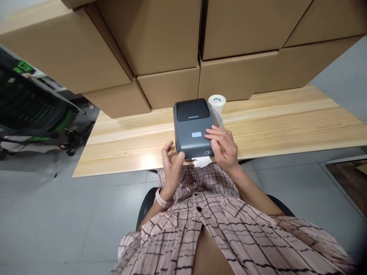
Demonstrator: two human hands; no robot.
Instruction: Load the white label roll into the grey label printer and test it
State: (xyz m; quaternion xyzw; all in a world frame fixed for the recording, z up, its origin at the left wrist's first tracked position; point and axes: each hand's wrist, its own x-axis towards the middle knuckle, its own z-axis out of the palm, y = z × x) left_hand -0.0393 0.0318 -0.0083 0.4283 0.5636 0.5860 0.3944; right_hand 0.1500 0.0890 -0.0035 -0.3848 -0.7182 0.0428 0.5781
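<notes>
A dark grey label printer [192,124] sits at the near edge of a light wooden table [286,122]. My right hand [223,147] rests on the printer's front right corner, fingers laid flat over its top beside a pale blue button [196,134]. My left hand [171,168] is at the printer's front left corner, fingers curled, thumb and forefinger close to a white label [202,162] coming out of the front slot. A white roll of labels [217,102] stands just behind the printer on the right.
Stacked cardboard boxes [160,42] fill the back of the table, close behind the printer. A dark crate with green parts [34,110] stands to the left on the grey tiled floor. I sit on a black chair [145,208] at the table edge.
</notes>
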